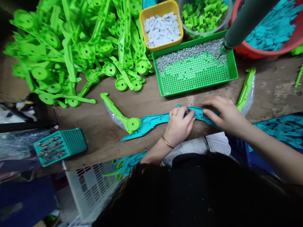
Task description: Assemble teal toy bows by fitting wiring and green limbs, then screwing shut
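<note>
A long blue plastic shell (155, 120) with thin wires in it lies across the wooden table. Its left end joins a green arm (123, 121) with a round hub, partly wrapped in clear plastic; a second green arm (246, 91) stands out at its right end. My left hand (179, 124), with a ring and a bracelet, is closed at the middle of the shell, fingertips together by the small wires. Just right of it, my right hand (222, 113) rests over the shell with thumb and fingers apart, and nothing shows between them.
Behind the shell stand a green perforated tray (194, 74) of screws, a yellow box (142, 19) of white pieces, a clear tub and a red basin (251, 50). A dark tool (246, 25) hangs over the tray. Green parts (71, 56) pile at left, near a teal box (71, 142).
</note>
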Demonstrator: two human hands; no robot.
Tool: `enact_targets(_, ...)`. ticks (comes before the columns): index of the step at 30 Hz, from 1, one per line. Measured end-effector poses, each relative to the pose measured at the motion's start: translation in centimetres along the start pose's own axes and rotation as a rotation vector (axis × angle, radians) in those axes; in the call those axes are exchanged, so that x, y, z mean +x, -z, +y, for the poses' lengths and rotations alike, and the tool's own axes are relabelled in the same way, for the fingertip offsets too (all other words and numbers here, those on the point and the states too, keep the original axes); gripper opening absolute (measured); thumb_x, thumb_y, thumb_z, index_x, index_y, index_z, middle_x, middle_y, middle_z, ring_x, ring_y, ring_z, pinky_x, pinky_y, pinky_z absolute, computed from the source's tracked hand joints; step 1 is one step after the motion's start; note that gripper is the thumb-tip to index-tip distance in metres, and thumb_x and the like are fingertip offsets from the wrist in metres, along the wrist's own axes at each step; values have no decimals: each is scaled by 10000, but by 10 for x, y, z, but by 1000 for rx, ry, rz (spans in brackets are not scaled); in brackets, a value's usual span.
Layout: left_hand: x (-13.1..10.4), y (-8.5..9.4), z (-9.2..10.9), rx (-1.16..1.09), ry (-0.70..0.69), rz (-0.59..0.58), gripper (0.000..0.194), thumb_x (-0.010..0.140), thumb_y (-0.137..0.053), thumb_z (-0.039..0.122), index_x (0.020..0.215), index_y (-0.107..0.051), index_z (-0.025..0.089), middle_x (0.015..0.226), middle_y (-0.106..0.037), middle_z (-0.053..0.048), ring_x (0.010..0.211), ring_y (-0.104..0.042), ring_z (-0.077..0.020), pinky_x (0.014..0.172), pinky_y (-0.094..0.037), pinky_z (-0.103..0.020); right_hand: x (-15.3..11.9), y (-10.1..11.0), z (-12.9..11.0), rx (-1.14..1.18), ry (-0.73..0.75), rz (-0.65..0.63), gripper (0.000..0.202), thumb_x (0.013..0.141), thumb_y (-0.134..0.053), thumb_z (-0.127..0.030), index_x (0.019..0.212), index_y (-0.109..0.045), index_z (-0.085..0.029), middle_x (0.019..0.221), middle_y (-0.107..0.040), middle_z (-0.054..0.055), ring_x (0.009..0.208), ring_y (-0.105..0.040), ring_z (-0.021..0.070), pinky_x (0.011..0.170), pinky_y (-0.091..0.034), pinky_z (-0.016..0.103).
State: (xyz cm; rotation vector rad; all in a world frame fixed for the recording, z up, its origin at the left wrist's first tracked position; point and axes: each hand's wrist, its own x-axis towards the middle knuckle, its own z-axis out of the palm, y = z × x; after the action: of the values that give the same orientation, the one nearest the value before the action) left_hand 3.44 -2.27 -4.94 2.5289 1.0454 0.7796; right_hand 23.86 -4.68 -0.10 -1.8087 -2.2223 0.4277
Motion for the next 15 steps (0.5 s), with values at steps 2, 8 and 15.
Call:
enact_targets(2, 0, 2, -1, -58, -1, 27, 240, 965, -531, 240, 1108, -694, 136, 988, -623, -106, 938, -530, -208, 847, -456, -353, -10, 4, 5, 18, 9, 55, 211, 954, -511, -309, 1059, -660, -202, 1107, -694, 71, 1060, -617, 228, 932, -425, 414)
enact_targets(8, 0, 5, -3, -85, -51, 79, 161, 942, -567, 204, 989, -702, 130, 974, -637, -98, 940, -558, -198, 851, -486, -352, -27, 2, -1, -231, 252, 125, 162, 925, -576, -267, 1034, -686, -220, 1146, -691, 68, 1042, -617, 230, 1077, -352, 496)
enact_targets(15, 1, 5, -2, -66, -24, 77, 131, 919, -604, 215, 937, -713, 144, 942, -623, -91, 916, -543, -208, 821, -484, -359, -47, 11, 14, -231, 211, 188, 123, 905, -610, -277, 972, -677, -198, 1071, -704, 72, 967, -639, 209, 1073, -380, 491)
